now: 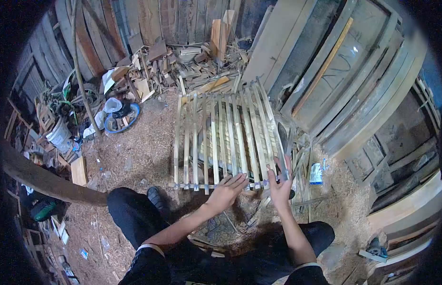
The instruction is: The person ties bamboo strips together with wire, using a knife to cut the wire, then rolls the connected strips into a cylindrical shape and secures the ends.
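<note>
A frame of pale wooden slats [213, 137] lies in front of my knees, the slats running away from me between two crossbars. My left hand [225, 192] rests with its fingers stretched out over the near crossbar [192, 185]. At the near right corner, my right hand [280, 185] has its thumb and fingers around the end of the frame. A dark, flat, blade-like piece [282, 135] runs along the frame's right side up to this hand; whether the fingers also hold it I cannot make out. Beneath the slats is a woven-looking surface, partly hidden.
Offcuts [166, 64] are heaped against the plank wall. At left are a blue basin [123, 124], a white bucket [58, 135] and a curved wooden beam [54, 178]. Large boards [344, 71] lean at right, near a power tool [375, 249]. Sawdust covers the floor.
</note>
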The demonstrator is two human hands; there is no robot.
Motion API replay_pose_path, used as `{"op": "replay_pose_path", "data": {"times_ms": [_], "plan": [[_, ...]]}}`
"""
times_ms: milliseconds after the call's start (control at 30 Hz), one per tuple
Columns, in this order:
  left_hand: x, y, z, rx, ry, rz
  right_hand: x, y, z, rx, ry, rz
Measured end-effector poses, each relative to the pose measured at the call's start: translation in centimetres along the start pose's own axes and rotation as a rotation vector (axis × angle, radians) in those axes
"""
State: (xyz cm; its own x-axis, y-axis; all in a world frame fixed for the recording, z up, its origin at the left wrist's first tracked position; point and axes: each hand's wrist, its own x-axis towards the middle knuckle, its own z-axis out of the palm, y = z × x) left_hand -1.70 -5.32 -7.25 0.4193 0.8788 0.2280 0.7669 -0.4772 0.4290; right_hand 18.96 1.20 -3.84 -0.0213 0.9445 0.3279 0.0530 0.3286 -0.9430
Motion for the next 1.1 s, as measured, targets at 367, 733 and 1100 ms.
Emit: {"op": "replay_pose_path", "data": {"times_ms": [367,733,1100], "plan": [[-0.4,-1.5,-0.2,-0.048,-0.053,-0.009,0.0,-1.6,0.2,-0.326,-0.079,-0.116],[-0.5,-1.9,-0.7,-0.069,-0.079,0.031,0.3,-4.4,2.9,-0.463,-0.239,-0.212],[-0.9,-2.2,-1.0,-0.087,-0.091,0.056,0.1,-5.5,4.8,-0.632,-0.316,-0.333]]}}
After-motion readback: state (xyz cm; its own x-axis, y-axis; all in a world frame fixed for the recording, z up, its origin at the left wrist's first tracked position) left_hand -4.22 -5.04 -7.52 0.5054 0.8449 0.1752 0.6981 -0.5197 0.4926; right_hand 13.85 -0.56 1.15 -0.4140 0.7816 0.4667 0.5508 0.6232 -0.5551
